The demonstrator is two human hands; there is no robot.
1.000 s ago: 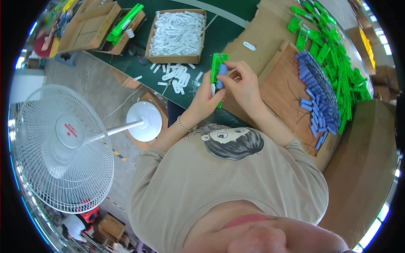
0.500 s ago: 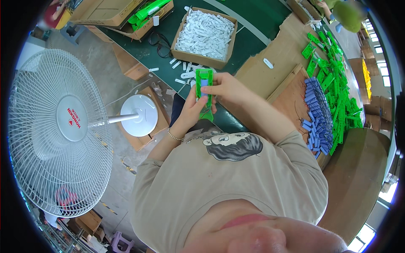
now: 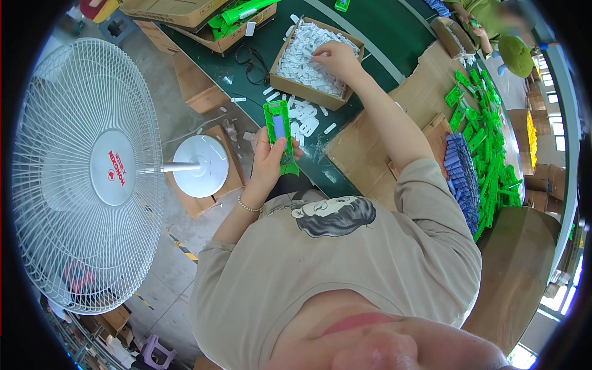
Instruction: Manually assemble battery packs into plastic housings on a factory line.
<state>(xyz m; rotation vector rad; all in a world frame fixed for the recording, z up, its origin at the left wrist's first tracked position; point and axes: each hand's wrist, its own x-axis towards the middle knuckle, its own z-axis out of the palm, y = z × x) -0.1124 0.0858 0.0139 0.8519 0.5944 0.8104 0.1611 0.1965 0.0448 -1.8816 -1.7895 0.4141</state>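
In my left hand (image 3: 270,157) is a long green plastic housing (image 3: 287,147), its fingers and thumb wrapped round the lower part. A blue cylindrical battery cell (image 3: 279,126) lies in the housing's open hollow. My right hand (image 3: 339,60) is over the cardboard box (image 3: 308,92) of small white plastic pieces (image 3: 302,61). Its thumb and fingers come together in a pinch at the heap. Whether a piece is between them is too small to tell. More loose white pieces (image 3: 305,120) lie on the green tabletop between the box and the housing.
On the right are a stack of blue cells (image 3: 461,179) and a pile of green housings (image 3: 490,154). A large white fan (image 3: 92,172) stands left. Dark cable (image 3: 250,65) lies beside the box. Another person (image 3: 484,24) sits at the far right.
My right hand has left the green housing and moved up and away to the box of white pieces. The left hand keeps the housing, now slightly further left.
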